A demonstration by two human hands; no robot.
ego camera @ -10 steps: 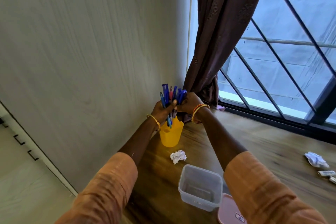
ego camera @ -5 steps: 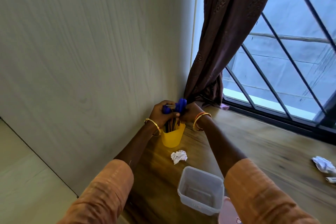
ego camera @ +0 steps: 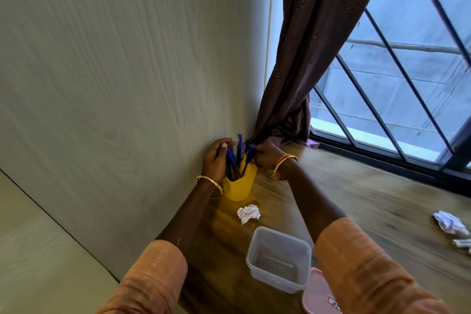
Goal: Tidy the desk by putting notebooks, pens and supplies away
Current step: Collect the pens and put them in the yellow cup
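Observation:
A yellow pen cup (ego camera: 239, 187) stands on the wooden desk (ego camera: 356, 201) in the corner by the wall. Several blue pens (ego camera: 239, 151) stand in it, splayed apart. My left hand (ego camera: 215, 160) is at the cup's left rim with thumb and fingers curled around the left pens. My right hand (ego camera: 266, 157) is at the right rim, its fingertips pinching the rightmost pen. The pens' lower ends are hidden inside the cup.
A crumpled paper ball (ego camera: 248, 213) lies just in front of the cup. A clear plastic box (ego camera: 279, 259) sits nearer me, a pink lid (ego camera: 318, 296) beside it. More crumpled paper (ego camera: 449, 223) lies at the right. A brown curtain (ego camera: 300, 71) hangs behind the cup.
The bundle of pens, held above the cup a second ago, has gone down into it and spread apart. Both hands dropped with it to the rim.

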